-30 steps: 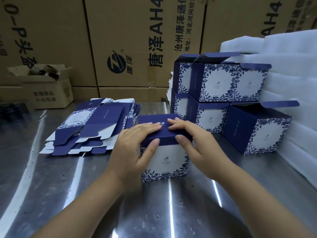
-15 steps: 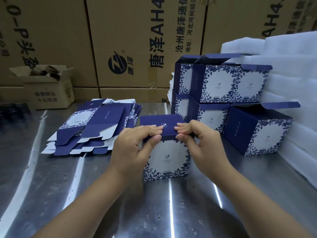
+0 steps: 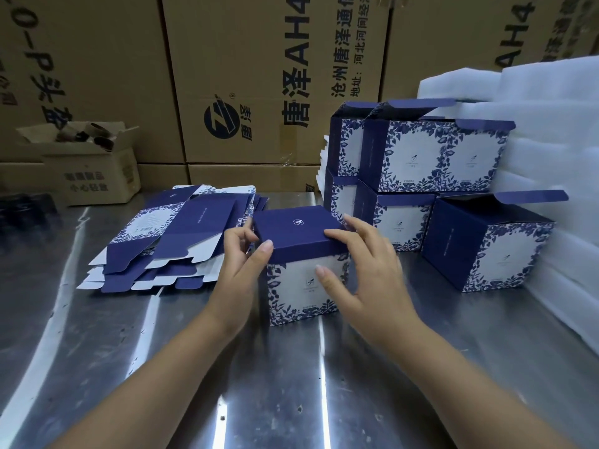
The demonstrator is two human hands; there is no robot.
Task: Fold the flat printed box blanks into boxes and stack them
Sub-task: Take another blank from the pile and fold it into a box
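Observation:
A folded box [image 3: 299, 241], navy on top with a white, blue-flowered front, stands upright on the steel table [image 3: 291, 384] in front of me. My left hand [image 3: 241, 264] holds its left top corner, thumb on the front edge and fingers curled at the side. My right hand [image 3: 363, 270] grips the right side, fingers on the top edge and thumb on the front face. A fanned pile of flat blanks [image 3: 181, 234] lies to the left. Several finished boxes [image 3: 418, 157] with open lids are stacked behind, and one more open box [image 3: 486, 244] stands at the right.
Large brown cartons [image 3: 259, 76] wall off the back. A small open carton [image 3: 90, 160] sits at the back left. White foam sheets [image 3: 557, 131] are piled along the right side.
Both hands were pressing and pinching the lid's front edge down. Now they have spread apart to the box's left and right sides, and the lid lies shut.

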